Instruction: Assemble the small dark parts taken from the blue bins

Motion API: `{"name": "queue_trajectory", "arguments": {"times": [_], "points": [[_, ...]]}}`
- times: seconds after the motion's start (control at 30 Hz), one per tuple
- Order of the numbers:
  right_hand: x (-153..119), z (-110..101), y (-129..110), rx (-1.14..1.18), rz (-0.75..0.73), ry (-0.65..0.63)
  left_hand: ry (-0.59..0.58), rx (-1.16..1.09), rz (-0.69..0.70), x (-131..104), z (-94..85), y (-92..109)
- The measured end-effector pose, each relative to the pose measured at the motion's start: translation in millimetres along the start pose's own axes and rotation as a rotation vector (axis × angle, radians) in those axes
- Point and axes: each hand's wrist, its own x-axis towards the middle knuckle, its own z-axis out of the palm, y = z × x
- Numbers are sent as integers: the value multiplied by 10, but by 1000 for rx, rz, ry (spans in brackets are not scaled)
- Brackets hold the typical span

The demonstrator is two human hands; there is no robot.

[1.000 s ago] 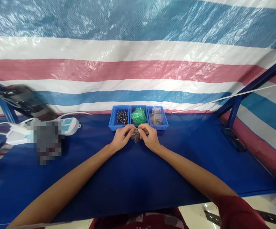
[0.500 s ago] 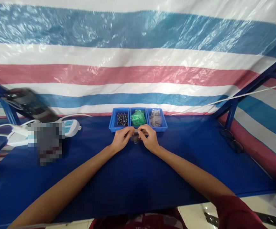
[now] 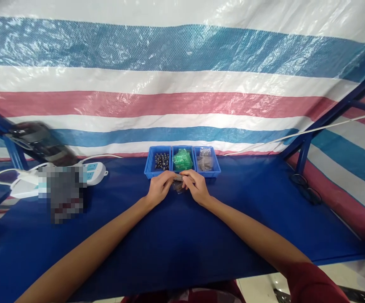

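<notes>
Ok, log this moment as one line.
left hand: holds small clear bag | right hand: holds same bag | beyond: three blue bins
</notes>
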Motion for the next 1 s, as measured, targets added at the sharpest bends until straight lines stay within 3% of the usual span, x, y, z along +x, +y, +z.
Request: {"name": "queue_trajectory", "arguments": {"times": [0.2, 0.37, 0.47, 0.63, 0.73, 0.8, 0.93, 1.0], "points": [[-6, 40, 21, -79, 1, 26, 59, 62, -41, -20, 22, -6], [64, 4, -24, 38, 90, 249, 100, 29, -187, -29, 34, 12], [234, -169, -82, 103, 188, 437, 79, 3, -211, -20, 24, 26], [528, -647, -85, -152, 228, 503, 61, 9, -213, 2, 17, 44], [586, -787, -81, -375, 203, 479, 67, 13, -216, 3, 20, 45], [575, -774, -127, -468, 177, 360, 70, 9, -224, 0, 20, 41], [497, -625, -292, -635, 192, -297, 67, -9, -249, -4, 14, 38], [450, -545, -352, -809, 210, -516, 61, -14, -263, -1, 10, 42]]}}
